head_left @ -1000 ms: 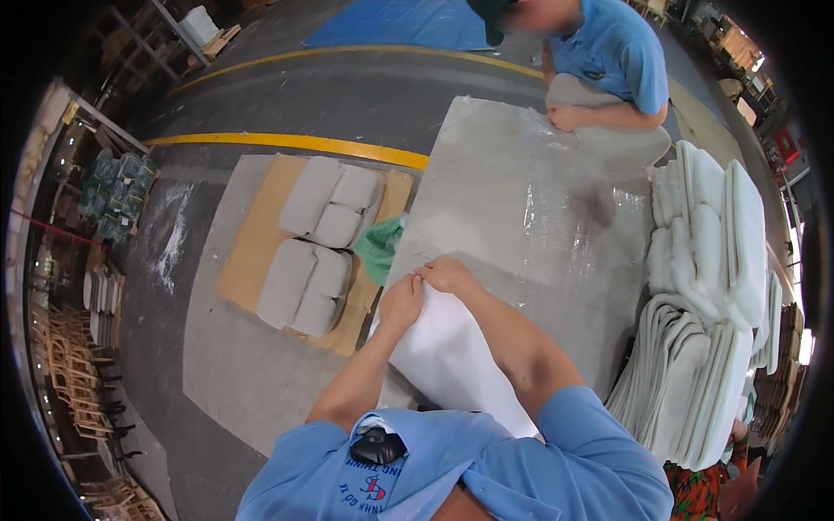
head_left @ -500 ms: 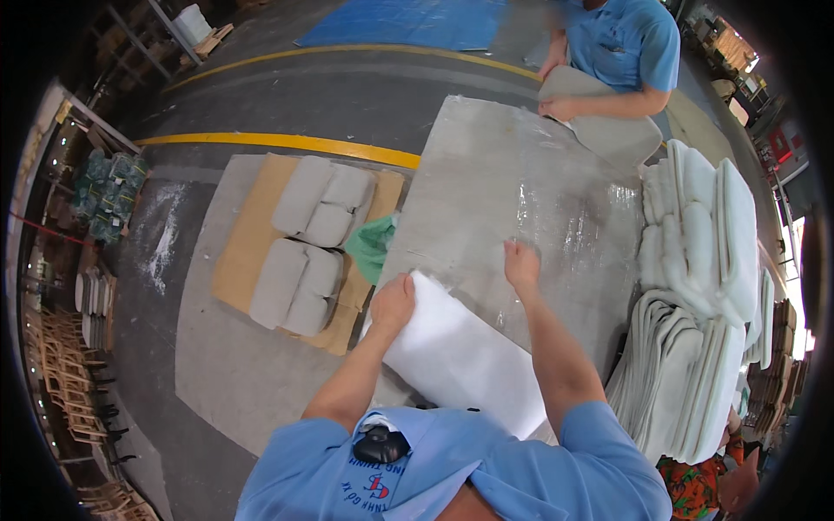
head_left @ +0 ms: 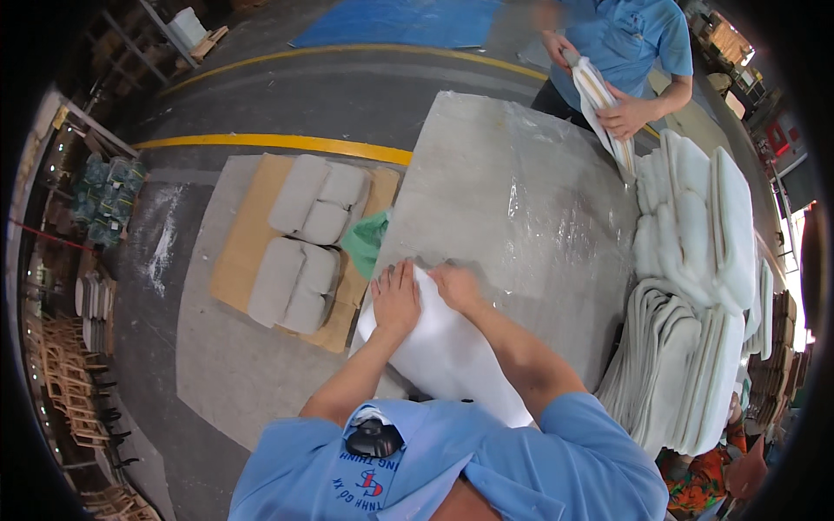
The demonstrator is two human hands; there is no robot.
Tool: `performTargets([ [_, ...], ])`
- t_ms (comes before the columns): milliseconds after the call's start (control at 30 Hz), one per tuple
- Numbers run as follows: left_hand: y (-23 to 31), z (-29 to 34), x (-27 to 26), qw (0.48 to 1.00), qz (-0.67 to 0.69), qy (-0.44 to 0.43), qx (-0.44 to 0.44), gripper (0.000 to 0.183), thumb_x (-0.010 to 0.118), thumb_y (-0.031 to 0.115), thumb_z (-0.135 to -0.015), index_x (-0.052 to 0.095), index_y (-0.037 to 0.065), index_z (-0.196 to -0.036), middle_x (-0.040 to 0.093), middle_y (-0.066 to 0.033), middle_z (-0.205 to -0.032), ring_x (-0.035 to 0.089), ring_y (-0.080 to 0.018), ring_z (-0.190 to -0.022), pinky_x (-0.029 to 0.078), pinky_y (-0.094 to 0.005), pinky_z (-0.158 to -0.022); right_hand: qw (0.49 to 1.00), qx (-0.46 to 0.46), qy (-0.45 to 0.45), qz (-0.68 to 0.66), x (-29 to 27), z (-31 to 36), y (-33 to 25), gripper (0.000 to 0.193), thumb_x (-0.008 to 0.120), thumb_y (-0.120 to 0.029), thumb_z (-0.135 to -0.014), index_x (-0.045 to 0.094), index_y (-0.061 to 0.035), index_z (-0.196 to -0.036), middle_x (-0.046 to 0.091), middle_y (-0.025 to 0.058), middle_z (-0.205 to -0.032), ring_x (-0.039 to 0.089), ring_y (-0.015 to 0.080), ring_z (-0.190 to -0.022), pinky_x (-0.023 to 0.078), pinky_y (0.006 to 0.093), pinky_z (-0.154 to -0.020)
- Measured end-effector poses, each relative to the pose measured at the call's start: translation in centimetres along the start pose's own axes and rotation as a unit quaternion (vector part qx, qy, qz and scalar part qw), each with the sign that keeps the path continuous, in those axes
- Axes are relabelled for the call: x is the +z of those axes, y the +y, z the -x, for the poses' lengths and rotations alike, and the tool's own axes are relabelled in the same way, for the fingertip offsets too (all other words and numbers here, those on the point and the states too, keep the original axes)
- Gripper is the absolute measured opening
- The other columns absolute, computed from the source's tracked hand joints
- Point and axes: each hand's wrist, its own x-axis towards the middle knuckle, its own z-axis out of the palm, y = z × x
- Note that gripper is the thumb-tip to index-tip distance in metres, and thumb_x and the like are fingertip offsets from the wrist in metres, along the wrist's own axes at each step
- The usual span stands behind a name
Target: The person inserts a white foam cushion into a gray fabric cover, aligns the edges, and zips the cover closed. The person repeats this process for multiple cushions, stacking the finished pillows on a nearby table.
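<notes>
A smooth white sheet, perhaps foam padding (head_left: 460, 360), lies at the table's near left edge and reaches back toward my body. My left hand (head_left: 397, 300) rests flat on its far left end, fingers stretched out. Beside it, at the far right corner of the sheet, my right hand (head_left: 456, 288) has its fingers curled in and slightly blurred. Whatever those fingers hold is hidden. Under both hands is the grey table (head_left: 469, 182), partly covered with shiny clear plastic film (head_left: 556, 195).
Across the table a co-worker (head_left: 625, 52) holds a layered pad (head_left: 599, 108) on edge. Stacks of white padding (head_left: 695, 226) and folded pads (head_left: 660, 347) stand at right. Grey cushions (head_left: 300, 273) lie on brown cardboard (head_left: 234, 247) at left, near a green bag (head_left: 367, 243).
My right hand has moved left to the sheet's corner beside my left hand. My left hand's fingers have flattened out. The co-worker has tipped the pad up on edge.
</notes>
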Motion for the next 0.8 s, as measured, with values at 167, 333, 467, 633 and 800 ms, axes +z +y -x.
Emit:
performTargets([
  [167, 0.7, -0.5, -0.1, 1.000, 0.008, 0.007, 0.012, 0.058, 0.049, 0.028, -0.107, 0.039, 0.012, -0.162, 0.045, -0.0089, -0.164, 0.039, -0.0398, -0.151, 0.027, -0.0629, -0.123, 0.987, 0.032, 0.147, 0.054, -0.8, 1.9, 5.2, 0.031, 0.057, -0.033, -0.105, 0.074, -0.0069, -0.111, 0.075, 0.0216, -0.108, 0.070, 0.0448, -0.098, 0.054, 0.0545, -0.086],
  [333, 0.0, -0.2, -0.3, 1.000, 0.022, 0.009, 0.002, 0.062, 0.051, 0.027, -0.106, 0.036, 0.006, -0.163, 0.037, -0.0156, -0.168, 0.029, -0.0431, -0.156, 0.019, -0.0628, -0.127, 0.984, 0.157, 0.084, -0.019, -5.8, 3.5, 4.7, 0.041, 0.057, -0.037, -0.106, 0.069, -0.0075, -0.131, 0.073, 0.0239, -0.118, 0.069, 0.0440, -0.111, 0.054, 0.0507, -0.096],
  [467, 3.9, 2.5, -1.2, 0.997, 0.056, -0.001, 0.060, 0.072, 0.056, 0.030, -0.103, 0.033, -0.004, -0.162, 0.026, -0.0231, -0.171, 0.019, -0.0442, -0.160, 0.011, -0.0613, -0.129, 0.999, 0.035, 0.014, -0.019, -5.3, 5.6, 2.8, 0.047, 0.060, -0.041, -0.105, 0.064, -0.0074, -0.138, 0.070, 0.0263, -0.127, 0.067, 0.0454, -0.117, 0.052, 0.0499, -0.101],
  [633, 4.9, 6.0, 0.3, 0.996, 0.044, -0.015, 0.081, 0.083, 0.058, 0.040, -0.101, 0.030, -0.009, -0.161, 0.021, -0.0241, -0.173, 0.015, -0.0435, -0.161, 0.008, -0.0581, -0.130, 1.000, -0.019, 0.009, 0.014, -1.9, 5.8, 1.3, 0.040, 0.061, -0.038, -0.103, 0.067, -0.0062, -0.128, 0.071, 0.0250, -0.117, 0.069, 0.0485, -0.102, 0.055, 0.0555, -0.088],
  [800, 5.4, 5.6, 0.3, 0.994, 0.036, -0.017, 0.104, 0.086, 0.056, 0.043, -0.100, 0.029, -0.010, -0.162, 0.021, -0.0248, -0.173, 0.015, -0.0442, -0.161, 0.007, -0.0581, -0.130, 0.980, 0.037, 0.155, 0.121, -2.8, 6.4, 6.4, 0.029, 0.060, -0.029, -0.104, 0.068, -0.0048, -0.116, 0.074, 0.0228, -0.102, 0.071, 0.0466, -0.086, 0.056, 0.0544, -0.076],
])
